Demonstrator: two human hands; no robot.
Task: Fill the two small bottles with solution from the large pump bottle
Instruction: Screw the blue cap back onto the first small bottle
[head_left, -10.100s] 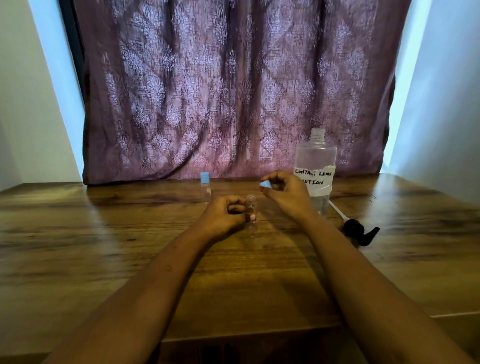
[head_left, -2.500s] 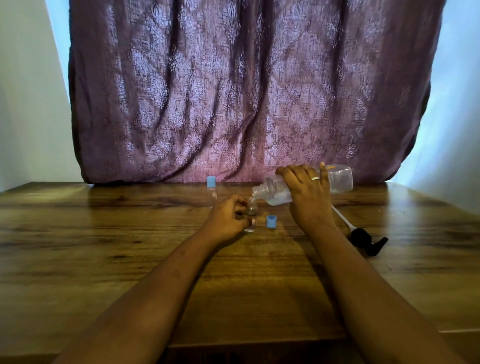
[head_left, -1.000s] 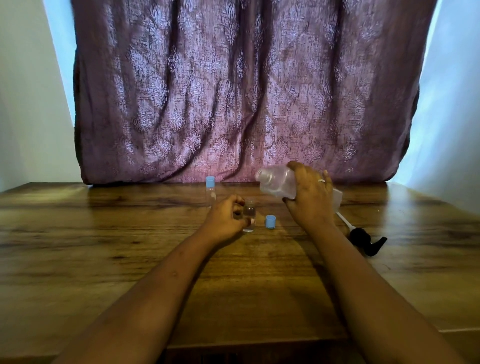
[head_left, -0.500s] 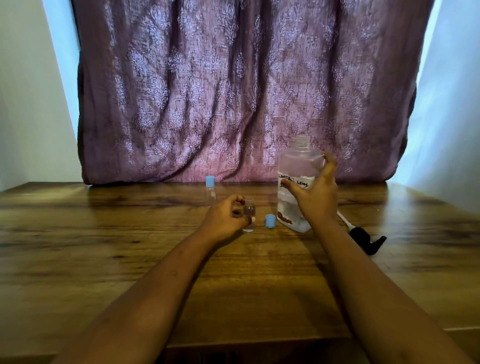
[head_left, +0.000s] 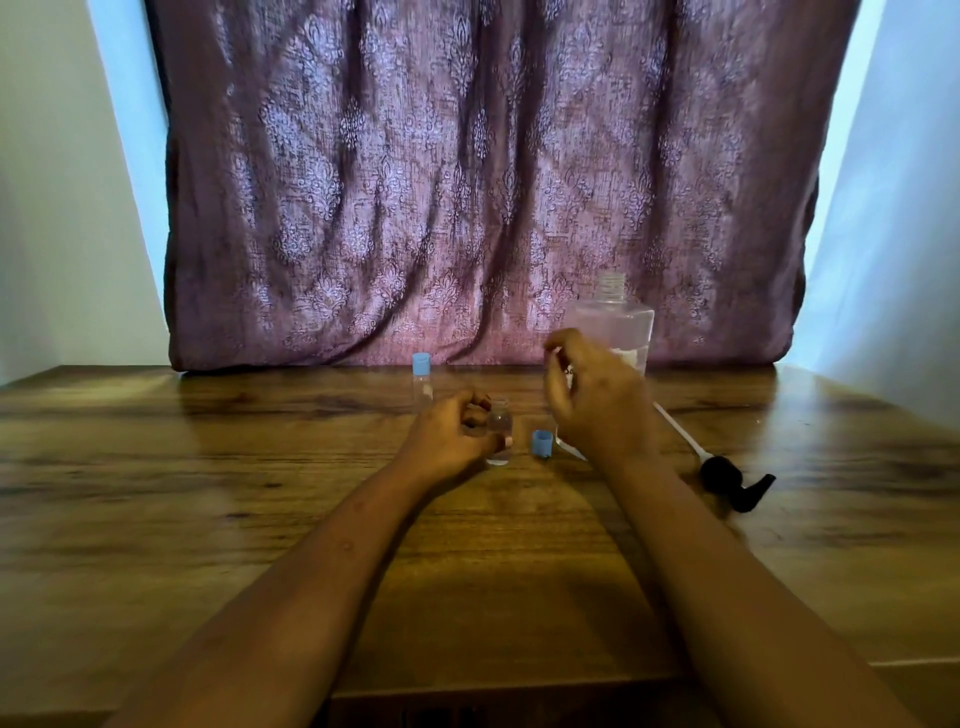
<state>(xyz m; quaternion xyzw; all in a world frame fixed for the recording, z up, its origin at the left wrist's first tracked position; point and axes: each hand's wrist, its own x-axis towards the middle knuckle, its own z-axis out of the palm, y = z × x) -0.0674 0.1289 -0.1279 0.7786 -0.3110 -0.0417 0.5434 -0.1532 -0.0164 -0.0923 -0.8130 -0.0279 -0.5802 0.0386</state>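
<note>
The right hand (head_left: 597, 405) has let go of the upright large bottle (head_left: 615, 332), fingers loose — likely heading for the blue cap (head_left: 541, 443) — while the left hand (head_left: 449, 434) grips the open small bottle (head_left: 500, 423).

— What carried everything?
— A wooden worktop (head_left: 208, 519), dark-grained, its far edge against a curtain.
— And what stood on it?
— Near the far edge, a capped small bottle (head_left: 422, 378). Closer in, around the middle, an open small bottle (head_left: 500, 434), with a loose blue cap (head_left: 541, 444) just beside it. To their right stood the large bottle (head_left: 613, 332), uncapped. Toward the right edge lay the black pump head (head_left: 730, 480), its tube pointing at the large bottle.
</note>
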